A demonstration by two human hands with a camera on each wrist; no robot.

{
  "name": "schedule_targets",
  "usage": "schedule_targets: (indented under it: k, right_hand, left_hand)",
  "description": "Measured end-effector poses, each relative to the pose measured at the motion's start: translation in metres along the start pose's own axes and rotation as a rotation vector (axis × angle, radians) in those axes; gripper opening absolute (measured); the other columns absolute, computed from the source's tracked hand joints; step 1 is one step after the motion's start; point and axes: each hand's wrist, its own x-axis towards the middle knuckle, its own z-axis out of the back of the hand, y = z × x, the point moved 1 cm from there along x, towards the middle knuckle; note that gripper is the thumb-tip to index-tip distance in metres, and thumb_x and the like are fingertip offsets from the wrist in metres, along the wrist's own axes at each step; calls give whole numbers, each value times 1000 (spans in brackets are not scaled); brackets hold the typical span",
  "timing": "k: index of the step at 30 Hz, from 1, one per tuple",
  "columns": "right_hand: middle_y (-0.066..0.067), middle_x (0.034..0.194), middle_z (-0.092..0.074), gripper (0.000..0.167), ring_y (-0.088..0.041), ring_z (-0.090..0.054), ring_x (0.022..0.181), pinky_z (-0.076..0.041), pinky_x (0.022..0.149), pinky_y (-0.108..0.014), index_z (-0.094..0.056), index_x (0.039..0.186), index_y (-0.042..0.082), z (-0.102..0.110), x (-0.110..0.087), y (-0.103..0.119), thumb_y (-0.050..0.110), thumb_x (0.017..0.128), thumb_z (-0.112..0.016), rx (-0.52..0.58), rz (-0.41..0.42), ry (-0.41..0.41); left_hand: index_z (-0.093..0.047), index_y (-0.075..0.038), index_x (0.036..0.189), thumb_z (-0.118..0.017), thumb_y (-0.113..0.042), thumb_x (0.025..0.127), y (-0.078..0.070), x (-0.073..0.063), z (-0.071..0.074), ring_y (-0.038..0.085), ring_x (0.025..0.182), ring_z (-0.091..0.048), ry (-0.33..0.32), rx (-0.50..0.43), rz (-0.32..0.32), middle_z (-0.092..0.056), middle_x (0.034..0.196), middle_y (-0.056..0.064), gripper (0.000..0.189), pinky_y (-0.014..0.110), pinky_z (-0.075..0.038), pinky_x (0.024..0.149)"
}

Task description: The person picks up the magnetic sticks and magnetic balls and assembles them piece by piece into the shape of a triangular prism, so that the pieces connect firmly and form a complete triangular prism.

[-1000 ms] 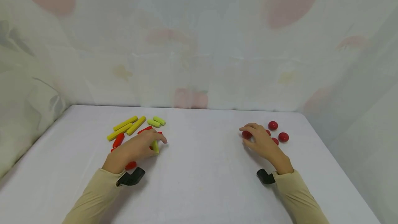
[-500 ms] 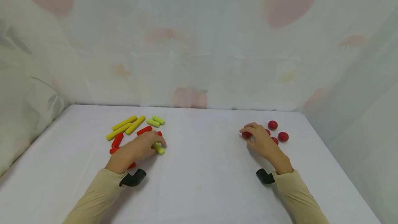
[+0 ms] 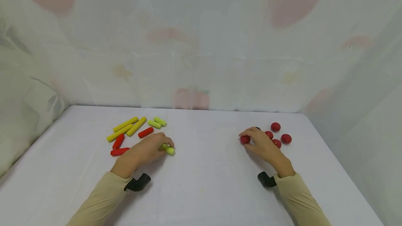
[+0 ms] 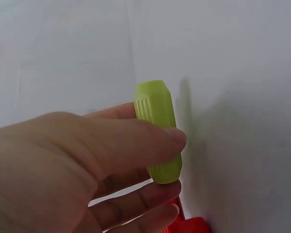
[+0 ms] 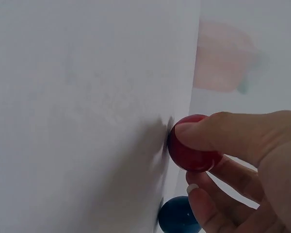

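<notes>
My left hand (image 3: 146, 152) pinches a short yellow-green stick (image 4: 157, 104) between thumb and fingers. Its ends taper and grooves run along its side. Red pieces (image 4: 191, 225) show past my lower fingers in the left wrist view. On the other side, my right hand (image 3: 263, 145) grips a glossy red ball (image 5: 194, 151) with thumb and fingertips. A dark blue ball (image 5: 178, 215) lies just beyond those fingers; in the head view the hand hides most of it. Several other red balls (image 3: 275, 126) lie beside and behind that hand.
Left of centre, yellow sticks (image 3: 125, 123), red sticks (image 3: 146, 132) and two more yellow-green sticks (image 3: 154, 124) lie loosely on the white tabletop (image 3: 201, 184). A patterned white curtain (image 3: 201, 44) hangs behind the table's far edge.
My left hand has moved right with the yellow-green stick, now turned more sideways. My right hand has shifted slightly left and nearer with the red ball, and a dark edge shows behind it.
</notes>
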Motion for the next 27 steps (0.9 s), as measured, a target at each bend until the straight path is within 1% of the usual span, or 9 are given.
schedule_targets:
  k: [7, 10, 13, 17, 22, 27]
  right_hand:
    - [-12, 121, -64, 37, -27, -60, 108, -54, 94, -47, -66, 124, 8, -2, -2, 4, 7, 87, -72, 58, -2, 39]
    - [-11, 121, -63, 37, -26, -60, 106, -55, 93, -46, -66, 125, 8, -3, -2, 7, 8, 88, -72, 56, 3, 48]
    - [-10, 122, -63, 38, -25, -60, 106, -55, 93, -44, -66, 125, 9, -4, -2, 11, 10, 88, -73, 51, -1, 63]
    - [-9, 122, -63, 39, -24, -60, 107, -55, 94, -44, -65, 126, 10, -4, -2, 15, 11, 88, -73, 48, -5, 84]
    - [-9, 118, -65, 40, -23, -61, 105, -55, 94, -43, -66, 124, 7, -4, -2, 21, 6, 85, -74, 41, 41, 99]
    - [-8, 118, -65, 42, -23, -62, 106, -54, 95, -42, -66, 124, 7, -6, -2, 25, 3, 83, -75, 23, 57, 125]
  left_hand:
    - [-73, -19, 105, -73, -7, 87, -5, 3, -6, 12, 90, -54, 7, 8, -7, -61, 92, -5, 22, 37, -53, 90]
    - [-72, -20, 107, -73, -7, 88, -6, 3, -8, 12, 89, -54, 20, 2, 13, -59, 92, -5, 23, 36, -53, 88]
    - [-72, -21, 110, -73, -9, 88, -7, 4, -10, 11, 89, -53, 30, -13, 48, -59, 93, -6, 25, 34, -53, 88]
    - [-71, -21, 114, -74, -12, 88, -9, 5, -13, 11, 90, -54, 34, -18, 70, -60, 95, -6, 27, 33, -53, 88]
    - [-70, -19, 117, -75, -16, 87, -13, 5, -15, 11, 93, -56, 35, -19, 62, -62, 100, -5, 31, 35, -55, 91]
    - [-69, -18, 117, -75, -15, 87, -17, 6, -17, 11, 91, -56, 28, -1, 44, -62, 98, -4, 30, 34, -54, 89]
